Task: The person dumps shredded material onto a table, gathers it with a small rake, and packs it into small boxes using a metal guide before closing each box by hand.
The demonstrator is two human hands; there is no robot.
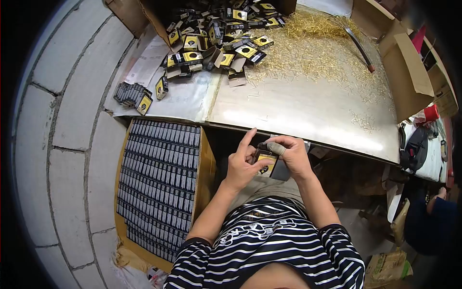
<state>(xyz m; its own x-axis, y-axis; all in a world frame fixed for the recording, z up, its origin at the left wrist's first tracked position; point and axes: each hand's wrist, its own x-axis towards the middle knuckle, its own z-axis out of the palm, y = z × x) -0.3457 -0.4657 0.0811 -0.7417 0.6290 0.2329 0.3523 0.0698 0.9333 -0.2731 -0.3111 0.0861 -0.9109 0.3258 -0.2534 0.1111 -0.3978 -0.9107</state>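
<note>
A small black-and-yellow box (267, 169) is held upright in front of my chest, close to the table's front edge. My left hand (242, 164) grips its left side with thumb and lower fingers, the index finger stretched up. At the box's top end is my right hand (294, 153), its fingers curled and closed there. A greyish wrap covers one of its fingertips. Whether the right fingers pinch a flap or something small is hidden. Beyond the hands, a loose heap of similar boxes (192, 57) spills from a carton onto the table (288, 108).
Left of me stands a carton (206, 164) packed with rows of boxes. A short stack of boxes (130, 95) lies on the table's left end. Thin brass-coloured pins (317, 53) spread across the back, beside a curved dark bar (360, 45). An open carton (409, 67) stands right.
</note>
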